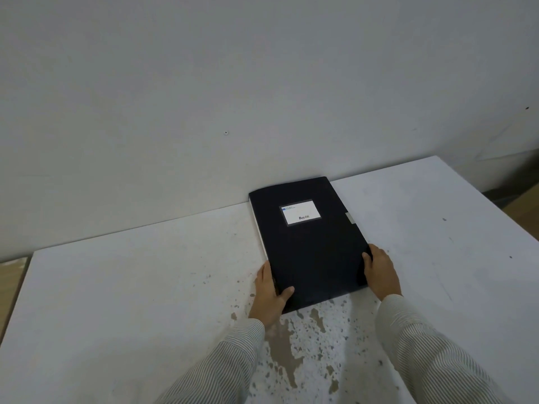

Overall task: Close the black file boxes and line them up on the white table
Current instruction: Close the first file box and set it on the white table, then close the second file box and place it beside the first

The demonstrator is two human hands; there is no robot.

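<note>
One black file box (309,246) lies flat and closed on the white table (131,287), its far end against the wall. A white label sits on its lid and a small white clasp tab shows on its right edge. My left hand (269,293) grips the box's near left corner, thumb on the lid. My right hand (379,272) holds the near right edge, fingers curled over the side. No other file box is in view.
The grey wall (262,97) rises directly behind the table. The tabletop has worn brown patches (291,345) near my arms. The table's right edge (495,199) and left edge drop to a brownish floor.
</note>
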